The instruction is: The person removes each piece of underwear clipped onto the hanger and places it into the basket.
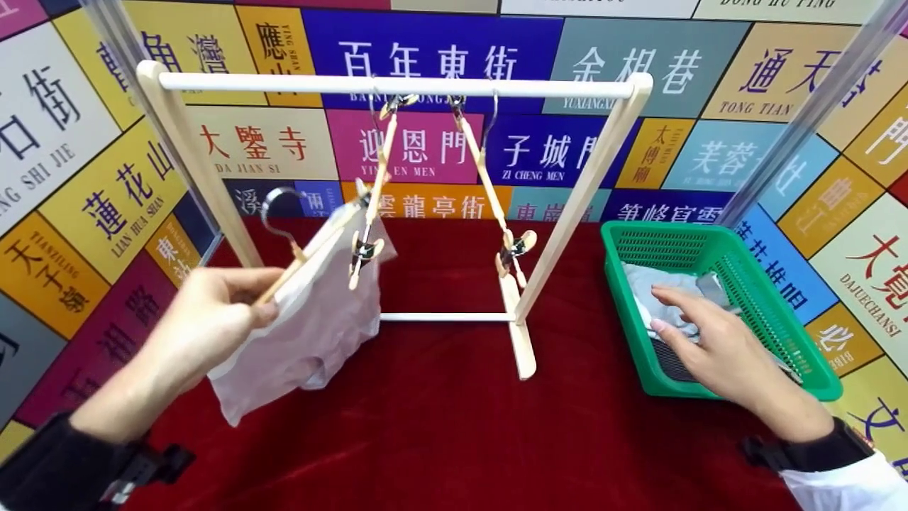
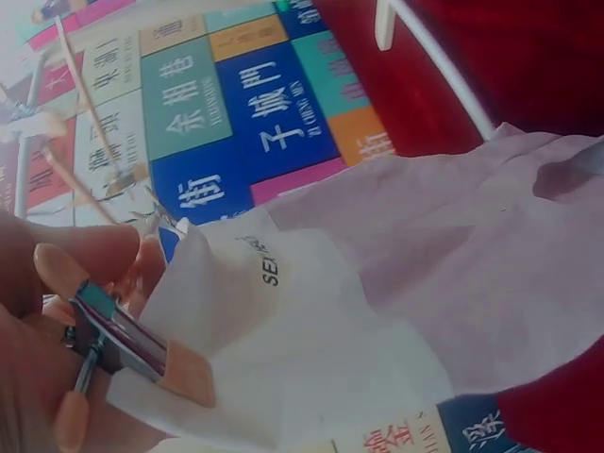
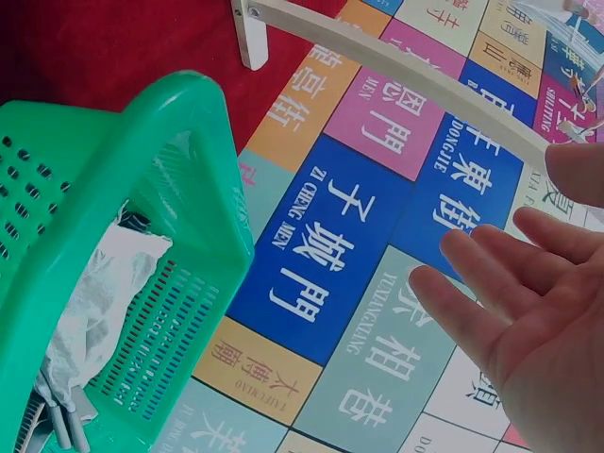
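A hanger [image 1: 301, 257] is pinched near its near end by the left hand [image 1: 206, 319], thumb and fingers closed round the wood. Its hook is off any bar and turned upward, and a pale pink cloth [image 1: 305, 355] droops beneath it, left of centre. In the left wrist view the cloth's white edge is caught in a clip [image 2: 189, 373] beside the fingers; by this clip, it seems, the cloth is kept from slipping. With the grip at one end, the hanger is held slanted, its other end reaching up and away to the right.

The rack [image 1: 397, 86] is stood across the far side of the red table [image 1: 582, 426], its top bar raised, presumably so that things can hang freely. A left hanger [image 1: 381, 167] and a right hanger [image 1: 489, 181] are hooked there, without cloth. The right hand [image 1: 723, 348] is held open at the green basket [image 1: 631, 319] on the right, fingers parted and nothing grasped. Grey cloth [image 1: 642, 277] is contained by the basket's walls.

Part of the basket's contents is covered by the right hand, and the metal pieces there cannot be identified. The print on the pink cloth is only partly legible. Whether the held hanger's far end touches the left hanger cannot be told.
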### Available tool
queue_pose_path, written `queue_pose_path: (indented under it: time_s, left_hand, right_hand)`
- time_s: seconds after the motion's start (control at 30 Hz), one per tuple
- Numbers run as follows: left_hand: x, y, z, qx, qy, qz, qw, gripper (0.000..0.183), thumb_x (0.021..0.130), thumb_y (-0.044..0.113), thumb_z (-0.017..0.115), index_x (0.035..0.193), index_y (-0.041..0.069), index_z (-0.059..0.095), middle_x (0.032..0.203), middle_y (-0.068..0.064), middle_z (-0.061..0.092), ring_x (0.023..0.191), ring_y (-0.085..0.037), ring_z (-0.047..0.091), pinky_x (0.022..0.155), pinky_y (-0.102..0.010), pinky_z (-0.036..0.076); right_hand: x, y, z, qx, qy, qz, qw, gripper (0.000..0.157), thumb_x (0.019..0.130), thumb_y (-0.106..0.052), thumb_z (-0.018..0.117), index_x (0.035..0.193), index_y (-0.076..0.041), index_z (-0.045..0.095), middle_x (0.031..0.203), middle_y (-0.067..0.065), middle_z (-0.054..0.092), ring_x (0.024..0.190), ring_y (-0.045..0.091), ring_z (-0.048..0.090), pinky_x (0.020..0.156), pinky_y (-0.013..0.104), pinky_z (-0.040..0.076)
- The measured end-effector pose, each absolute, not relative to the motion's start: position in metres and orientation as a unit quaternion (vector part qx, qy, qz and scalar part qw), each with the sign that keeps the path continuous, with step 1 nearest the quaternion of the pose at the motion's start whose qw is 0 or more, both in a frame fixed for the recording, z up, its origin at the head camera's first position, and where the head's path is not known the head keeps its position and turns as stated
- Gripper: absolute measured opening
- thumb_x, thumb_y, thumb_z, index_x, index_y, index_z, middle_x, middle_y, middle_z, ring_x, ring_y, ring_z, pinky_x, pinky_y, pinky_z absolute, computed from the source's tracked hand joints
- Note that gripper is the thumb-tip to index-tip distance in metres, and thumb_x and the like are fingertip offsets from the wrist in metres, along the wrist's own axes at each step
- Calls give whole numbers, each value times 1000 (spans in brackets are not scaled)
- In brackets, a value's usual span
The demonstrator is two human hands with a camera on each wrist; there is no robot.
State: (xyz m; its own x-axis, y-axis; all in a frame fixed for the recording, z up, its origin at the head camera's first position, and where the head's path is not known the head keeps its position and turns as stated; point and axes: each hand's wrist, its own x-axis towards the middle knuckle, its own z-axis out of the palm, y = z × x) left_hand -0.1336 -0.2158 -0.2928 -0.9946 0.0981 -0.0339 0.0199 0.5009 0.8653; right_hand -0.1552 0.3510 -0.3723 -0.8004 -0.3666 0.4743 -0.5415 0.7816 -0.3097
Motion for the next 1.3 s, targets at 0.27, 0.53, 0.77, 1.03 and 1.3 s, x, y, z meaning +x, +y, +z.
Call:
queue_pose_path:
  time_s: [0.27, 0.53, 0.77, 1.03, 1.3]
  left_hand:
    - [-132, -208, -319, 55, 864, 499, 44, 50, 87, -7, 65, 137, -6, 63, 126, -25, 70, 107, -30, 70, 84, -22, 57]
    - [-132, -195, -332, 102, 868, 483, 51, 42, 87, -7, 66, 128, -2, 72, 120, -20, 74, 93, -21, 66, 73, -22, 56]
    - [-137, -177, -335, 165, 862, 475, 59, 38, 88, -7, 66, 125, -3, 74, 117, -17, 74, 96, -21, 66, 75, -22, 54]
    - [-142, -159, -343, 207, 871, 438, 77, 46, 82, -10, 62, 124, 4, 77, 107, -11, 77, 82, -17, 62, 65, -23, 47]
    - [-144, -141, -347, 244, 857, 437, 124, 51, 79, -13, 57, 120, 6, 79, 100, -8, 74, 72, -17, 53, 59, -20, 38]
  right_hand:
    - [-150, 344, -374, 244, -925, 228, 183, 49, 97, -4, 72, 145, -5, 61, 135, 17, 67, 111, 32, 67, 89, 0, 36]
    - [-147, 332, -373, 256, -919, 241, 177, 52, 97, -3, 72, 147, -8, 59, 143, 11, 64, 117, 29, 65, 95, 3, 38]
    - [-147, 314, -369, 275, -912, 249, 175, 53, 96, -5, 74, 147, -7, 60, 148, 9, 61, 129, 31, 60, 105, 4, 32]
    - [-150, 293, -367, 319, -893, 260, 181, 55, 93, -3, 77, 145, -6, 61, 150, 9, 59, 135, 32, 56, 114, 10, 27]
    - [-152, 275, -368, 380, -860, 273, 202, 62, 85, -4, 84, 142, -3, 62, 147, 12, 61, 132, 34, 59, 117, 17, 31]
